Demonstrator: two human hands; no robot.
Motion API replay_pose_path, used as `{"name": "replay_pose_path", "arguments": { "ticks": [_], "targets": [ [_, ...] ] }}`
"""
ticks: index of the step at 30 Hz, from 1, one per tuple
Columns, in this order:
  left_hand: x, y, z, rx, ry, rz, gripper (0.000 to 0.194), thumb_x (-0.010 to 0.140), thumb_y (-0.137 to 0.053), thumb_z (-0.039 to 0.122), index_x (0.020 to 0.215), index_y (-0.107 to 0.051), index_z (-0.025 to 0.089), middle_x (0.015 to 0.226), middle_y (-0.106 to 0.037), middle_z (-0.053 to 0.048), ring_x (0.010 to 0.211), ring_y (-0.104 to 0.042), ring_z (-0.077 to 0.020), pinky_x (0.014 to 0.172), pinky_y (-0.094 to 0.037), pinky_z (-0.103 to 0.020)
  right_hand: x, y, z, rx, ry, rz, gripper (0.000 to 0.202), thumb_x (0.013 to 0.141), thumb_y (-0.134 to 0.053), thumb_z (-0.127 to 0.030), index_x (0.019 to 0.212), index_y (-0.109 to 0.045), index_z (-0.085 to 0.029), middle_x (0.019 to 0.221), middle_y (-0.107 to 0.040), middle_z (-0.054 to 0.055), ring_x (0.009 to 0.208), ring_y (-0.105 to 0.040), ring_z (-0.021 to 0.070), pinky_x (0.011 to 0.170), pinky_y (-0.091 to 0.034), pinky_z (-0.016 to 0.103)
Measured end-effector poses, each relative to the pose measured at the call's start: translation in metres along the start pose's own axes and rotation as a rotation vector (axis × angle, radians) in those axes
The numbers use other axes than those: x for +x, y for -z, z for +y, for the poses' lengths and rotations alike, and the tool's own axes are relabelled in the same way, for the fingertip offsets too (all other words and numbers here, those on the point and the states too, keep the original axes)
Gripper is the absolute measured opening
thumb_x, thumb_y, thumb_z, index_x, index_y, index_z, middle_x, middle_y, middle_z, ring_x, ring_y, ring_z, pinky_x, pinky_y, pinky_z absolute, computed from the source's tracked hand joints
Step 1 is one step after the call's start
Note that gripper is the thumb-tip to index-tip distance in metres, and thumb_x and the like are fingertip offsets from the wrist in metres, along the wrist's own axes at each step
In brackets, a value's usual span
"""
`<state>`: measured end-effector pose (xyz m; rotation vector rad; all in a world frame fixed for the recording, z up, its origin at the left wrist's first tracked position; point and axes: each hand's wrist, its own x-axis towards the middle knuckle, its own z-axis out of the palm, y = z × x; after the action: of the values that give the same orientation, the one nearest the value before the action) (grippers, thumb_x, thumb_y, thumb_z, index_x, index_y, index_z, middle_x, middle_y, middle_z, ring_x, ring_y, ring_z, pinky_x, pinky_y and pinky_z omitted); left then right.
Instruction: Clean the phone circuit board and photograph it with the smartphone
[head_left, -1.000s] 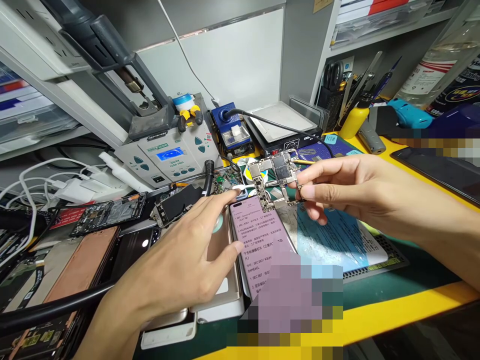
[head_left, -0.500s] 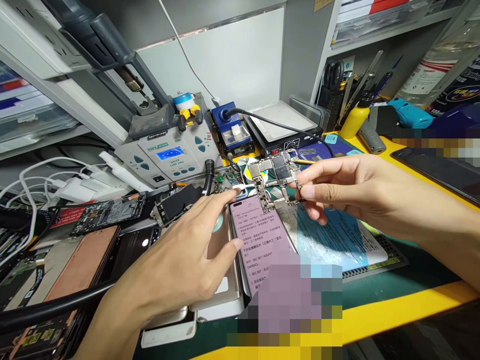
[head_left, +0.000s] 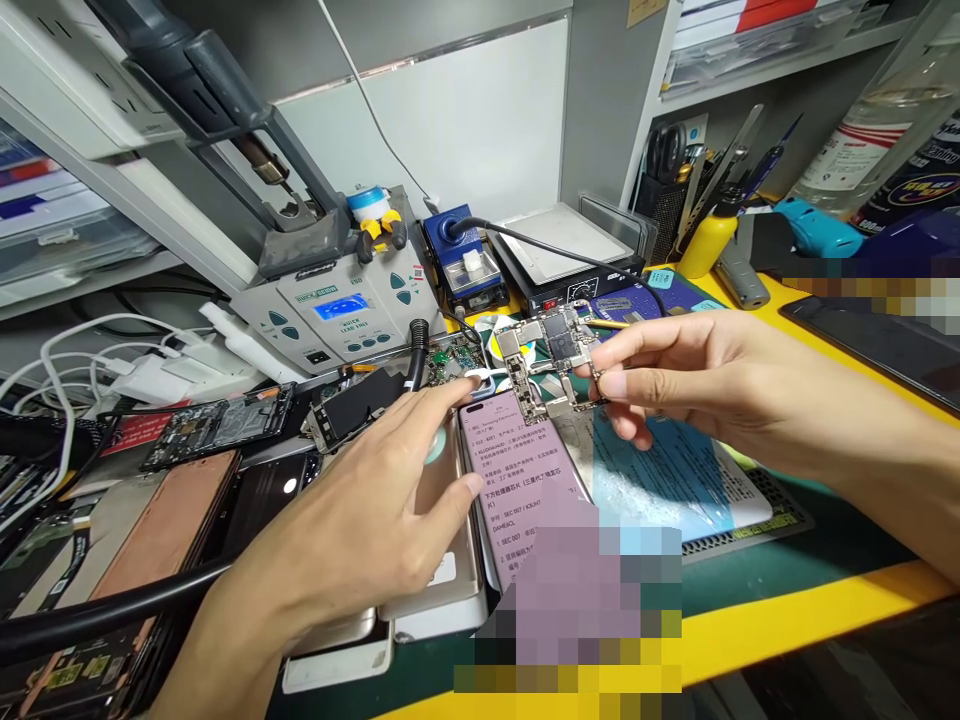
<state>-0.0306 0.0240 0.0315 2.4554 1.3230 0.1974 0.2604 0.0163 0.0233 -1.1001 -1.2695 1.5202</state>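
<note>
Between the thumb and fingers of my right hand [head_left: 675,375] is a phone circuit board [head_left: 551,350], gripped at its right edge and raised above the mat. Its upper part carries a large dark chip and silver shields. Just below it lies a phone [head_left: 517,470], its pinkish screen lit and covered with lines of text; blurred squares hide its lower part. My left hand [head_left: 397,490] is spread open along the phone's left side, thumb near the screen edge. Beneath that hand, partly covered, are gold phone housings [head_left: 450,590]. Whether its fingertips touch anything is unclear.
A hot-air station [head_left: 337,310] with a small display stands behind, beside a blue soldering unit [head_left: 461,260] and a flat heating plate [head_left: 570,245]. Opened phones [head_left: 217,425] and white cables [head_left: 161,375] crowd the left. A blue-and-white sheet [head_left: 675,470] lies right of the phone.
The text on the phone's screen sits slightly differently. Both hands and the circuit board stay almost where they were.
</note>
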Motion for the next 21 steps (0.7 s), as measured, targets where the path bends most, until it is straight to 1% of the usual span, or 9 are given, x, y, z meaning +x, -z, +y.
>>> {"name": "replay_pose_path", "arguments": {
  "ticks": [6,12,21],
  "targets": [
    [0.0025,-0.0002,0.0,-0.005,-0.006,0.007,0.065,0.099,-0.056,0.042,0.16,-0.037,0.028,0.162,-0.054,-0.009,0.148,-0.054,-0.0293,0.127,-0.044,-0.052,-0.001,0.0002,0.0006,0.008,0.0,0.007,0.016,0.081,-0.093,-0.035,0.087,-0.086,-0.023,0.075,-0.072,0.002,0.063,-0.066,0.0149,0.058,-0.056,0.026],
    [0.002,0.0,0.0007,-0.007,0.01,-0.003,0.064,0.1,-0.055,0.043,0.16,-0.036,0.03,0.162,-0.055,-0.006,0.147,-0.054,-0.0273,0.127,-0.043,-0.052,-0.0015,0.001,0.0013,0.001,0.001,-0.004,0.014,0.084,-0.091,-0.035,0.089,-0.086,-0.023,0.077,-0.073,0.002,0.064,-0.067,0.0135,0.059,-0.056,0.025],
    [0.0019,-0.0011,-0.0003,-0.013,0.015,0.009,0.066,0.099,-0.056,0.043,0.161,-0.037,0.029,0.162,-0.054,-0.007,0.149,-0.054,-0.028,0.127,-0.043,-0.051,-0.0002,0.0014,0.0014,-0.015,0.001,0.012,0.019,0.081,-0.092,-0.038,0.09,-0.085,-0.022,0.078,-0.072,0.003,0.064,-0.067,0.0158,0.059,-0.057,0.028]
  ]
}}
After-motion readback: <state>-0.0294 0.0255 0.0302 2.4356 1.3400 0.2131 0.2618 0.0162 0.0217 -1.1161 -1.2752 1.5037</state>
